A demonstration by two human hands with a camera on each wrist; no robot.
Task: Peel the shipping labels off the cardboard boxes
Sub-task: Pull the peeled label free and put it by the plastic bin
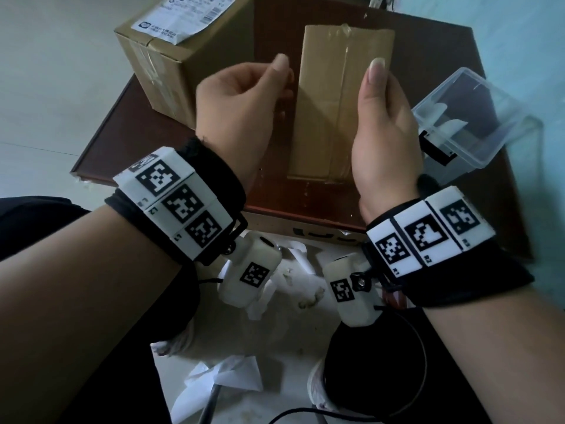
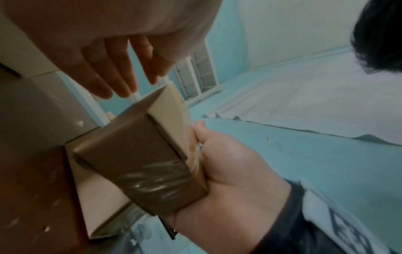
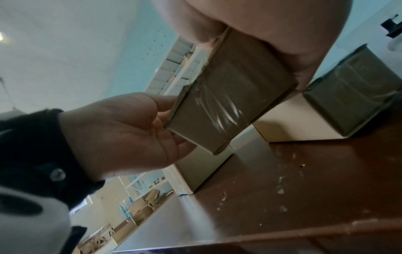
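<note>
We hold a narrow brown cardboard box (image 1: 336, 99) between our hands, raised above the table, its long side running away from us. Clear tape runs down its upper face and wraps its near end; we see no label on it. A larger cardboard box (image 1: 171, 71) sits at the table's far left, a white shipping label (image 1: 186, 16) on top.

Two bare forearms enter from the bottom corners of the head view. Each wrist wears a black fabric cuff carrying a white block with three black-and-white square markers: the left band (image 1: 175, 206) sits left of centre, the right band (image 1: 428, 237) right of centre. Below each hangs a white camera pod (image 1: 250, 272) with its own marker, a screw and thin black cables. Both thumbnails are long.
</note>
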